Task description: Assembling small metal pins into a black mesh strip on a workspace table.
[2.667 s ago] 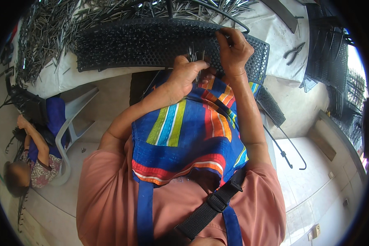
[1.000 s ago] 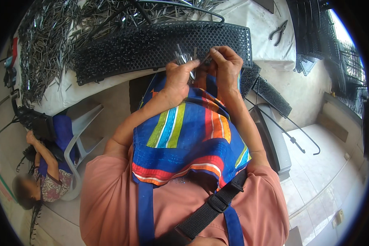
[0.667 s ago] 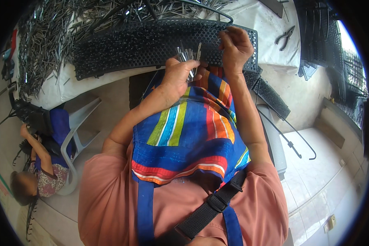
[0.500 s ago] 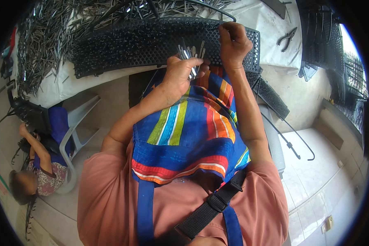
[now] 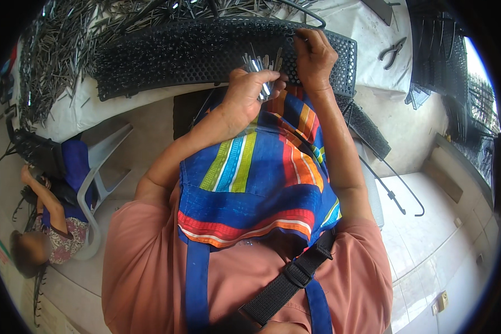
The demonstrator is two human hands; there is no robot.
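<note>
The left hand (image 5: 245, 93) grasps thin metal strips (image 5: 254, 64) between its fingers, before the perforated black panel (image 5: 206, 67); the right hand's (image 5: 316, 58) fingers curl over it, contents unclear.

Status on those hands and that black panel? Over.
Left hand: clutching slim silvery strips. Right hand: at perforated black panel, contact unclear. Pliers: off right, apart from both hands.

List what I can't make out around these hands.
Head view, right hand: whether it pinches anything; too small and shadowed to tell.
Head view, thin strips: their count; overlapping, partly behind the left hand.
Head view, strip pile: its far end, cut off by the top edge.
</note>
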